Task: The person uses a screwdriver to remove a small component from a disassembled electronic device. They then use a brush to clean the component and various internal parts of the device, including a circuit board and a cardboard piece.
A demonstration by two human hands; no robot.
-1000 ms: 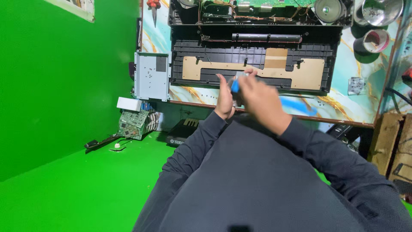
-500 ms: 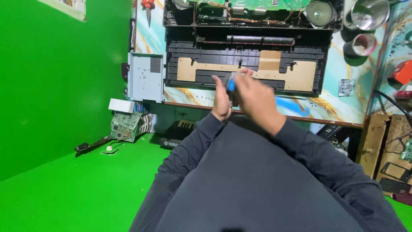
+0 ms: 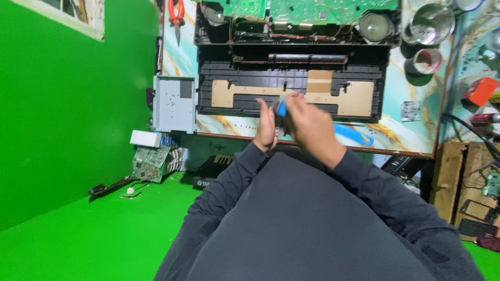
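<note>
My left hand (image 3: pixel 266 127) and my right hand (image 3: pixel 308 126) are raised together over the near edge of a workbench (image 3: pixel 406 143) with a marbled top. A small blue tool (image 3: pixel 282 107) sticks up between them, held by my right hand; my left hand touches it from the left, fingers upright. Behind the hands lies an opened black device casing (image 3: pixel 291 86) with a tan cardboard sheet (image 3: pixel 354 99) inside. Dark sleeves and my torso fill the lower frame.
Green circuit boards (image 3: pixel 307 9) and a round speaker (image 3: pixel 371 25) sit at the casing's far side. A grey metal box (image 3: pixel 174 104) lies at the left, red pliers (image 3: pixel 176 15) above. Tape rolls (image 3: pixel 424 60) stand right. Loose boards (image 3: pixel 151 162) litter the green floor.
The view has shifted slightly; my hands stay together at the casing's near edge, the right hand moving a little and blurred.
</note>
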